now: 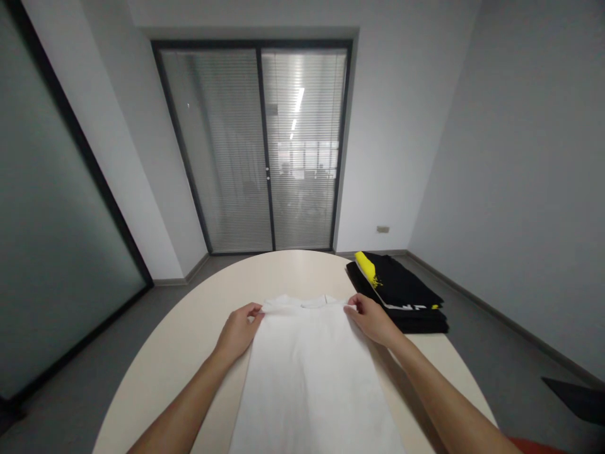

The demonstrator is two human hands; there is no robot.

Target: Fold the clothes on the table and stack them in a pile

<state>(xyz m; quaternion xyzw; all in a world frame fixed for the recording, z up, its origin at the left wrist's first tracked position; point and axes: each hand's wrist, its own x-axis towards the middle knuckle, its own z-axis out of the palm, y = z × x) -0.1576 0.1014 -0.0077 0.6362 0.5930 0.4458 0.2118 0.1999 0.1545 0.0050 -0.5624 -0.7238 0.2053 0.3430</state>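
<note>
A white T-shirt [309,372] lies lengthwise on the round table, its collar at the far end and its lower part cut off by the bottom of the view. My left hand [240,329] pinches the shirt's far left corner, near the shoulder. At the far right corner, my right hand [373,318] grips the fabric between thumb and fingers. Between the hands the cloth is spread fairly flat, with soft creases down the middle.
A stack of folded black clothes [406,287] with a yellow patch sits at the table's right edge, just beyond my right hand. The pale round table [189,340] has a curved rim. Glass doors with blinds [265,151] stand beyond it.
</note>
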